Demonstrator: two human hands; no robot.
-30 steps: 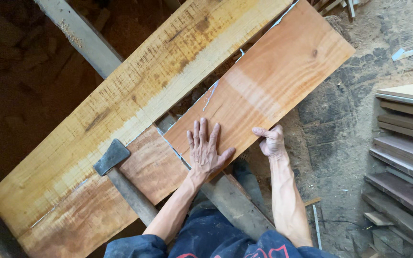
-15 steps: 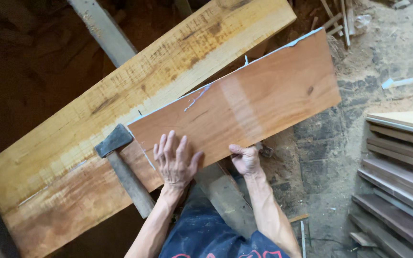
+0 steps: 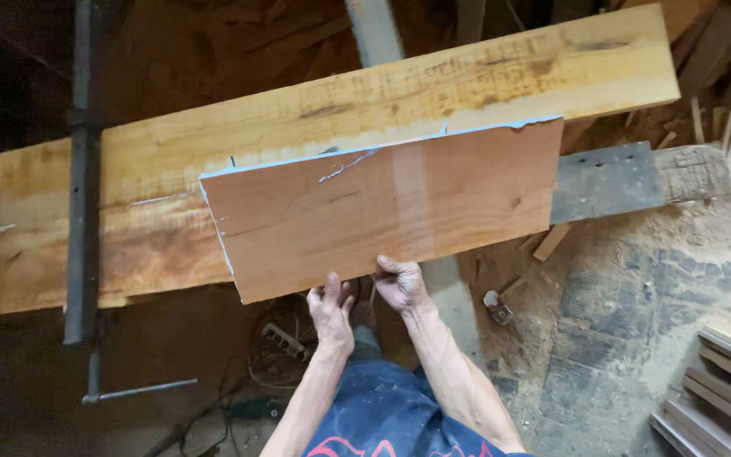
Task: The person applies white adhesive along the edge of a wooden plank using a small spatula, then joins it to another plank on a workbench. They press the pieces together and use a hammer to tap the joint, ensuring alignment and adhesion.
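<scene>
Since the earlier frame both hands have slid back from the face of the reddish panel [image 3: 391, 207] to its near edge, and the hammer that lay on the plank is out of view. The left hand [image 3: 330, 311] sits under the near edge, fingers close together and pointing up at it, thumb out; whether it grips cannot be told. The right hand [image 3: 399, 283] curls its fingers over the same edge, pinching the panel.

The panel is a thin, flat rectangle, smooth and reddish-brown, with a pale blue strip peeling along its far and left edges. It lies across a thick rough-sawn plank [image 3: 213, 161], yellow-orange with saw marks and dark streaks. A weathered grey beam [image 3: 611, 179] shows to the right. A dark metal bar clamp [image 3: 82, 211] crosses the plank's left part. Sawdust and offcuts cover the floor [image 3: 636, 305].
</scene>
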